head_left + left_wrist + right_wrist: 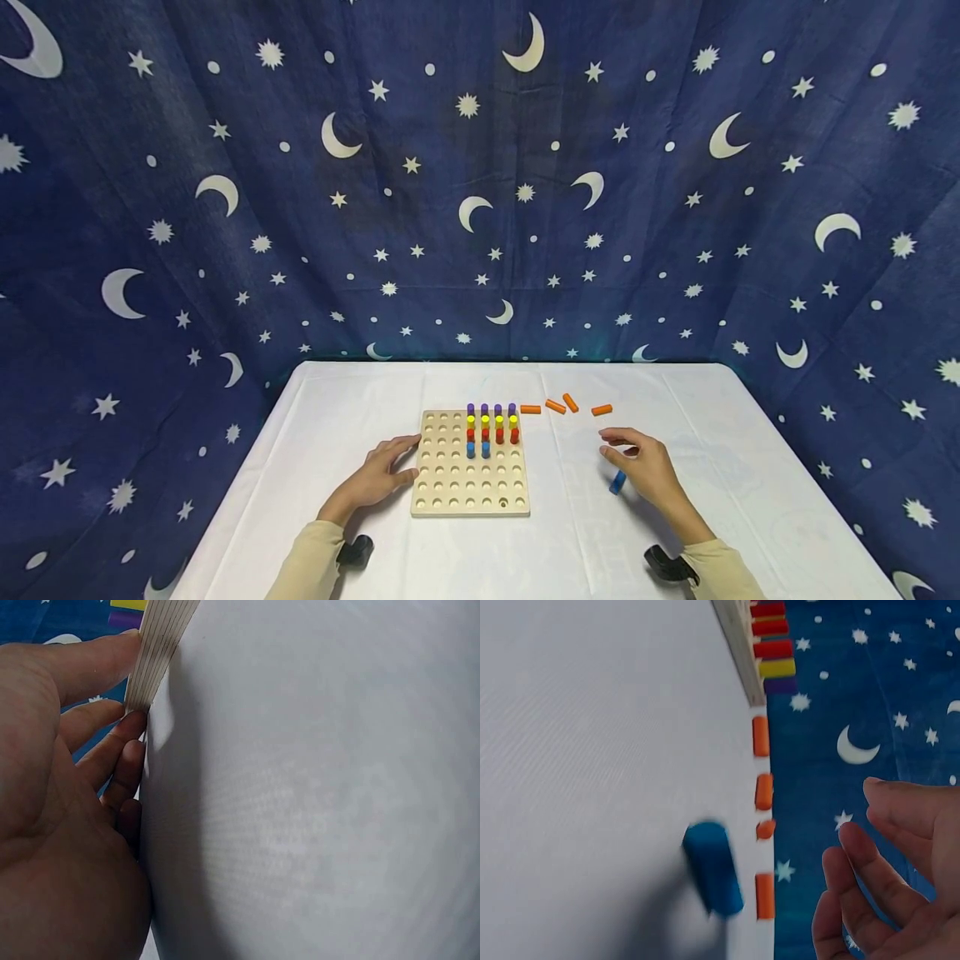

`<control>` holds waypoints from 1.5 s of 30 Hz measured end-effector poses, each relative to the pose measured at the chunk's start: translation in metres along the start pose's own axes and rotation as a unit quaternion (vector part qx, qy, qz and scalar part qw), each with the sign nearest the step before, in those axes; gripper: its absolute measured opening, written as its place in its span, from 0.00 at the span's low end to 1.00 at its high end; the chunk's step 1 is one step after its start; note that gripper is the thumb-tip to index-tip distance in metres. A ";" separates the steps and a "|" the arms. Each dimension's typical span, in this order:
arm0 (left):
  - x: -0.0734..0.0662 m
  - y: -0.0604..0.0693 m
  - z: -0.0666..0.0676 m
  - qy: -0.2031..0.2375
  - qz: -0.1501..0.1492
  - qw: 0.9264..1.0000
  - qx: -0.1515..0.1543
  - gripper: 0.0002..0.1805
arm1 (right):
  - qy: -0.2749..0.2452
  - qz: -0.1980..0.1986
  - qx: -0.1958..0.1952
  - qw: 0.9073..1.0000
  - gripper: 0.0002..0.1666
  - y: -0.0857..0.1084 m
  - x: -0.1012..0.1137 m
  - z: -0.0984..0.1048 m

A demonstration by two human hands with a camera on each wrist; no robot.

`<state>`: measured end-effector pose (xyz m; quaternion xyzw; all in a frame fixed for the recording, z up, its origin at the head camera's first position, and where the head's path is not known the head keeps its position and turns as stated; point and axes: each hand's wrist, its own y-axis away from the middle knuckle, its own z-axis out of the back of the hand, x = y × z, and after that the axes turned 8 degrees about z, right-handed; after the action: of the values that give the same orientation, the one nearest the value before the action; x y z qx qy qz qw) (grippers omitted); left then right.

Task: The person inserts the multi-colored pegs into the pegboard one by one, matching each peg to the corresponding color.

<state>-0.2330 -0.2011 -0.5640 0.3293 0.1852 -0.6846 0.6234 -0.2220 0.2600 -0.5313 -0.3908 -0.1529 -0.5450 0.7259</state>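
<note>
A wooden pegboard [450, 479] lies on the table. Rows of purple, yellow and red pegs [499, 437] stand in it, and two blue pegs [486, 451] stand in front of them. My left hand [378, 477] rests against the board's left edge, thumb and fingertips touching its side [154, 652]. To the right of the board, my right hand [643, 467] hovers with fingers loosely bent and nothing between them. A loose blue peg [617, 482] is just below that hand; in the right wrist view this blue peg [714, 868] looks blurred, apart from the fingers, with a shadow beside it.
Several orange pegs [555, 407] lie scattered on the white tablecloth [600, 550] behind and right of the board. A dark blue curtain [420, 308] with moons and stars hangs beyond the table's far edge.
</note>
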 end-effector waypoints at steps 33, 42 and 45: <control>0.000 0.001 0.000 0.008 0.003 1.000 0.003 0.34 | 0.022 -0.042 0.137 0.989 0.15 0.022 -0.045 0.022; 0.001 0.001 0.000 0.013 0.003 1.000 0.004 0.34 | 0.037 -0.036 0.139 0.989 0.12 0.021 -0.046 0.018; 0.001 0.001 0.001 0.013 -0.003 1.000 0.003 0.34 | 0.039 -0.036 0.139 0.989 0.11 0.021 -0.046 0.017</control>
<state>-0.2323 -0.2023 -0.5638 0.3398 0.1923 -0.6823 0.6181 -0.2157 0.3054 -0.5587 -0.2590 -0.2124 -0.5588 0.7587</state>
